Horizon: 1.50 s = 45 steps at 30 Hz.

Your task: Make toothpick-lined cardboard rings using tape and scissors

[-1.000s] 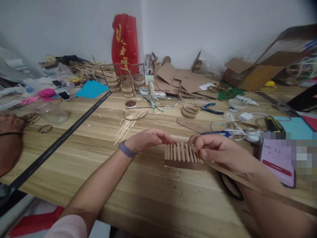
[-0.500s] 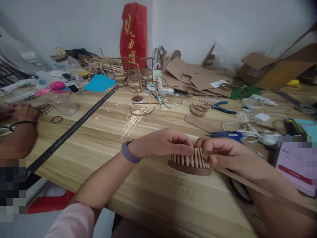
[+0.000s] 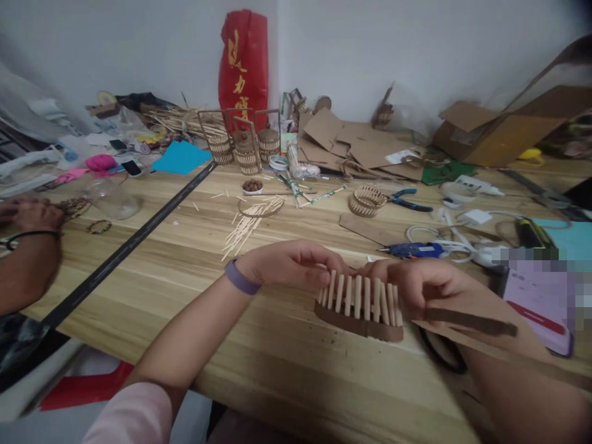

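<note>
A small basket (image 3: 361, 299), made of upright wooden sticks on a brown cardboard base band, is tilted above the table in front of me. My left hand (image 3: 298, 262) grips its far left side, fingers closed behind the sticks. My right hand (image 3: 423, 283) is at the basket's right end, fingers curled round a narrow brown cardboard strip (image 3: 472, 320) that sticks out to the right. Part of the strip and the right fingertips are hidden. Just beyond my hands lie a blue glue gun (image 3: 414, 249) and a flat cardboard piece (image 3: 365, 229).
Loose sticks (image 3: 250, 225) lie left of centre. A second stick basket (image 3: 367, 201) sits beside blue-handled pliers (image 3: 409, 200). Handled baskets (image 3: 247, 154) stand at the back by a red bag (image 3: 243, 68). Another person's hand (image 3: 37, 216) is at the left; a phone (image 3: 539, 308) is at the right.
The basket has turned, showing more of its sticks. My right hand has moved right, and the free end of the cardboard strip now shows. My left hand has shifted slightly left.
</note>
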Available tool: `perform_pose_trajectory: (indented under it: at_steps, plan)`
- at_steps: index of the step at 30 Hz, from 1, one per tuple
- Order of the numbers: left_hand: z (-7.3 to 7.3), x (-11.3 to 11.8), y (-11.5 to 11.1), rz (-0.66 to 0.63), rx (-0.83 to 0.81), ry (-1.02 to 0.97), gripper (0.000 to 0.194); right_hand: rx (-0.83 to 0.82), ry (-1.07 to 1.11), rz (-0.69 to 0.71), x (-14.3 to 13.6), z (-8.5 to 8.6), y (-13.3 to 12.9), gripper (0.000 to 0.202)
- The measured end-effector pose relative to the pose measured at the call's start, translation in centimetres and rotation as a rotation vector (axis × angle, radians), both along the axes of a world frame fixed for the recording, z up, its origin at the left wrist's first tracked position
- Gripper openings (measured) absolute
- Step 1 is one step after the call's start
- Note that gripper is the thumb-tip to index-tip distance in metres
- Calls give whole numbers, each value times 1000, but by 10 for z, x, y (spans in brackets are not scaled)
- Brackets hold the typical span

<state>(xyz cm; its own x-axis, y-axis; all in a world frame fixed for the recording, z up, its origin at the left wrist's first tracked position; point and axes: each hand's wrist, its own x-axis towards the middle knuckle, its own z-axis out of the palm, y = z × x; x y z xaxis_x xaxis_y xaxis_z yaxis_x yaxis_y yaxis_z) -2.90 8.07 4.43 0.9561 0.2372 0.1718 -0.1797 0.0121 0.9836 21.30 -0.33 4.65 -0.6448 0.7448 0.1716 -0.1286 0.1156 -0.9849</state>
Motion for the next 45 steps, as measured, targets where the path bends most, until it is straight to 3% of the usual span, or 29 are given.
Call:
perform_pose_trajectory:
  at_steps: [4, 7, 12, 16, 22, 28, 33, 39, 45]
  plan:
    - [-8, -1, 3, 52, -8, -71, 35, -4, 111, 71, 1, 0, 1, 16]
    - [-6, -3, 4, 21, -21, 10, 39, 14, 114, 69, -1, 3, 2, 16]
    - [7, -3, -1, 27, -8, 235, 48, -47, 28, -36, -4, 8, 1, 20]
    - [12, 3, -9, 27, 1, 269, 40, -71, -49, -57, -8, 7, 2, 27]
    - [16, 5, -17, 129, 62, 316, 35, -53, -115, -88, -8, 6, 3, 30]
    - [17, 7, -19, 135, 77, 359, 23, -66, -323, -268, 1, 18, 3, 36]
    - [13, 10, -20, 158, 77, 391, 38, -130, -457, -177, 0, 25, 3, 43]
    - [11, 11, -25, 388, 134, 486, 55, -148, -508, -188, 2, 23, 5, 45]
    - [11, 11, -23, 323, 183, 481, 65, -158, -500, -228, 4, 21, 4, 44]
